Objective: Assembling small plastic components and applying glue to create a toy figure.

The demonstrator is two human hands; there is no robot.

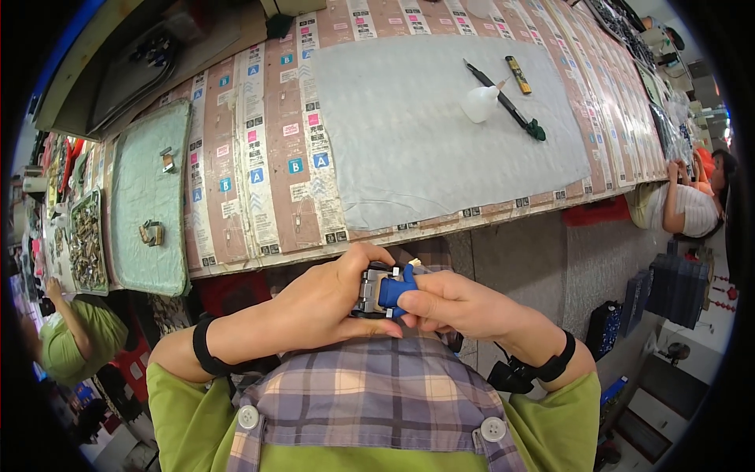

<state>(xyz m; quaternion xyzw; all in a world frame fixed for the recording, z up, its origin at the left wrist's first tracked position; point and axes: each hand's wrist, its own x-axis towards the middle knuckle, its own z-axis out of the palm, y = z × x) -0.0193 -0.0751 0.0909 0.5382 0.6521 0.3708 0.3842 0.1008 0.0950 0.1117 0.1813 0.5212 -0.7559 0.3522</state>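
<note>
In front of my apron, just off the near table edge, I hold a small blue and grey toy-like plastic assembly [389,293] between both hands. My left hand [326,295] grips its grey side, thumb and fingers on opposite edges. On the blue side, my right hand [448,303] pinches it with thumb and fingers, some of which are hidden beneath. A small pale bit [414,262] shows at its upper right. Exactly what the assembly is I cannot make out.
A grey cloth [440,173] covers part of the table, bearing a white squeeze bottle [481,104], a slim black tool [511,110] and a yellow-black stick [517,75]. Leftward lie a green padded mat [149,197] with small parts and a parts tray [89,244]. Other people sit at both sides.
</note>
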